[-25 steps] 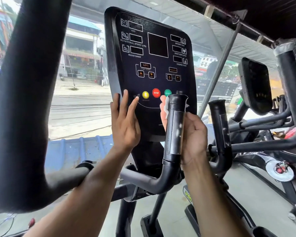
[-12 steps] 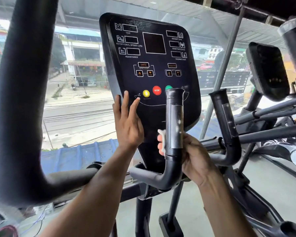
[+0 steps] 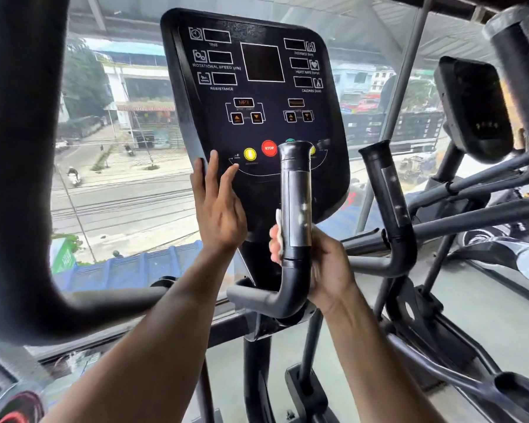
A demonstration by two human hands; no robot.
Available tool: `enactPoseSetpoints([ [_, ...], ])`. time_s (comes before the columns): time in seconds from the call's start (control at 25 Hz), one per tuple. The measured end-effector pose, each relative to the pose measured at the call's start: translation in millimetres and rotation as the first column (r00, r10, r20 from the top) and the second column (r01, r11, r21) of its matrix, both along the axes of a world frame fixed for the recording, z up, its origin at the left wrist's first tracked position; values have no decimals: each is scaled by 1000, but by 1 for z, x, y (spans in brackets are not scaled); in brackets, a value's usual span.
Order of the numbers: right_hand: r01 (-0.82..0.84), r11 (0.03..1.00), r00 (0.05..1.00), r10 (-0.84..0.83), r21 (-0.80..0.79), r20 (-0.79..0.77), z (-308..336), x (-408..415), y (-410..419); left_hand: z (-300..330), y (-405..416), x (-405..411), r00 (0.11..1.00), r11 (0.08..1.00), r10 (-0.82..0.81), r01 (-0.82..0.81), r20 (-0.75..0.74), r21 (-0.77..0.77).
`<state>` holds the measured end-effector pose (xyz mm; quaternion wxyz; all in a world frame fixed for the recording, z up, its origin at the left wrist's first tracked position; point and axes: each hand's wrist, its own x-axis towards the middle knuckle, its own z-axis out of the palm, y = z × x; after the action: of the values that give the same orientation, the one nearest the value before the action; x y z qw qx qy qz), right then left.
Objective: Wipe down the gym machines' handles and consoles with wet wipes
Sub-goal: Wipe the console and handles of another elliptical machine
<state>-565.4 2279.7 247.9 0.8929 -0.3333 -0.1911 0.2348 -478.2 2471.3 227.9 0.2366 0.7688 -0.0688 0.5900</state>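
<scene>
My left hand (image 3: 219, 209) lay flat with straight fingers against the console (image 3: 257, 117) at its 8 o'clock edge. My right hand (image 3: 315, 261) gripped the upright handle (image 3: 297, 215) at the console's 5 o'clock, a white wipe (image 3: 278, 222) pinched against it.

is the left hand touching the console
Touching: the head view shows the left hand resting its straight fingertips on the console at its lower left edge.
</scene>
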Motion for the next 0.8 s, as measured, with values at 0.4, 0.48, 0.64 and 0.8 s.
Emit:
enactPoseSetpoints([
  [0.4,483,872,840,-436,-82,322,54,12,-4,1,3,-3,998,1000,-6,7,-55,18],
  [0.48,559,821,796,-493,-115,351,35,-4,-7,4,5,-7,994,999,8,-2,-111,53],
  [0.64,615,757,757,-487,-221,436,-30,-46,-24,18,1,-27,943,1000,-28,24,-331,-17],
  [0.8,781,592,575,-555,-201,601,-54,-50,-51,44,-30,-92,937,972,-212,174,-278,-156],
])
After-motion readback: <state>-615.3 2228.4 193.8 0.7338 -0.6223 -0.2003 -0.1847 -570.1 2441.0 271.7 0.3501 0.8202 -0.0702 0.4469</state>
